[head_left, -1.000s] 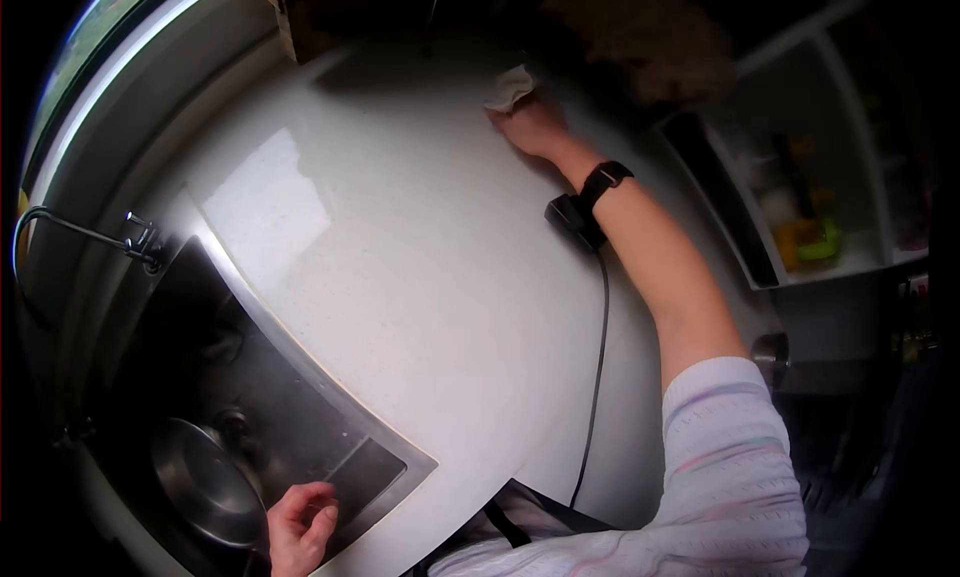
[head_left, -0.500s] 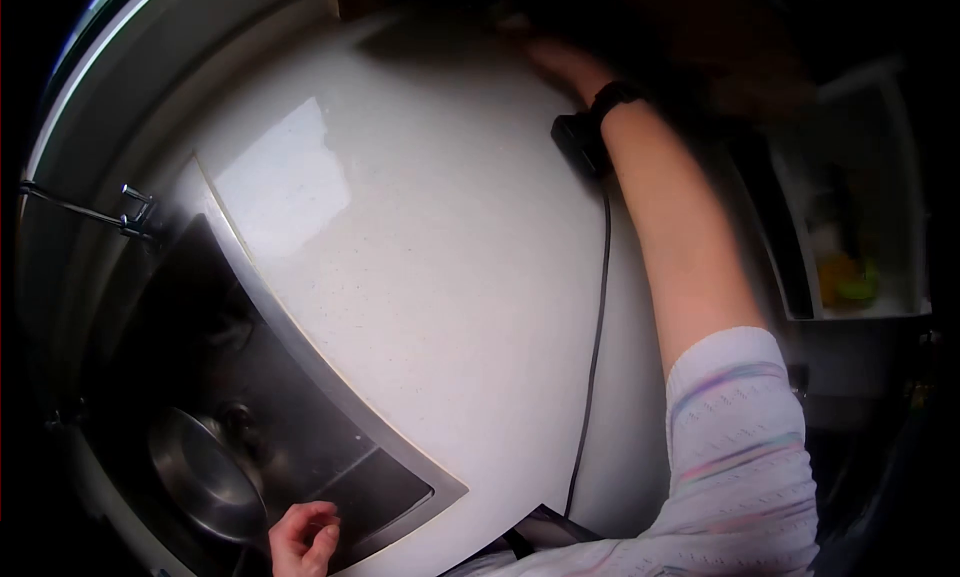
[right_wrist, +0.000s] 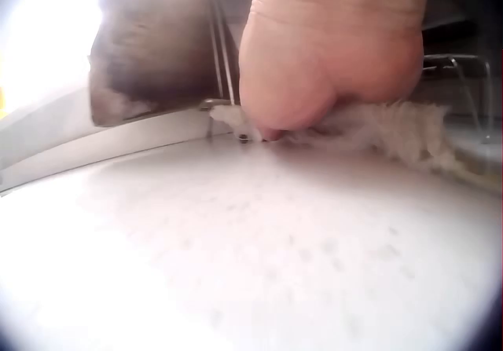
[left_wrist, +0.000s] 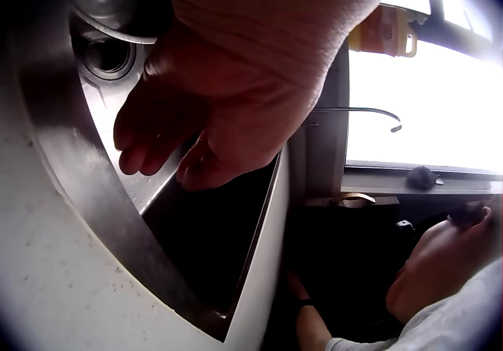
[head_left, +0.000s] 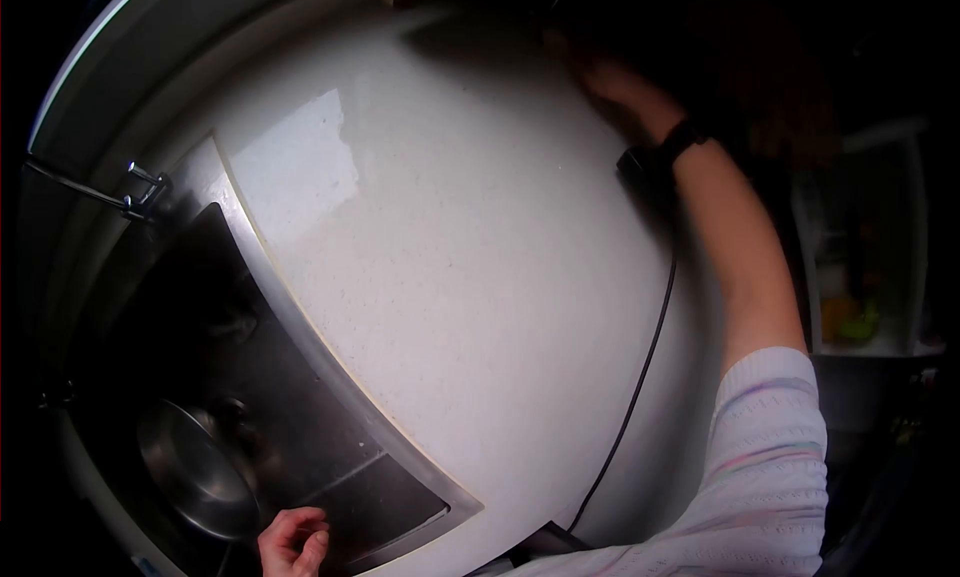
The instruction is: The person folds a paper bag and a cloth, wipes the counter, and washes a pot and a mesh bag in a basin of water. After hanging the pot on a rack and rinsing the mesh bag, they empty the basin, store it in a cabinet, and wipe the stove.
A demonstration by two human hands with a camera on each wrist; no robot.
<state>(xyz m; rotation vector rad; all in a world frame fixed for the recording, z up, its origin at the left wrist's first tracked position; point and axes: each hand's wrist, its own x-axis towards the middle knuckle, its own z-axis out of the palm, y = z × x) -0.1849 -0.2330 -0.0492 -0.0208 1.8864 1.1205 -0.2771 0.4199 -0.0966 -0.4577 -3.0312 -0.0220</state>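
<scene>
White, rumpled cloth (right_wrist: 409, 131) seems gripped in the right hand (right_wrist: 334, 53); the left hand (left_wrist: 236, 92) hangs loosely curled.

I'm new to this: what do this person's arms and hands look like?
The right sleeve is white knit with coloured stripes. A black strap circles that wrist, beside a dark box with a black cable. Left hand and right hand are ungloved.

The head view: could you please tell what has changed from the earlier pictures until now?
The right hand has moved farther from the sink, across the counter into the dark far part. The cloth went with it; now only the right wrist view shows it clearly. The camera's view shifted a little too.
The left hand stayed over the sink, and the metal pan stayed inside.
</scene>
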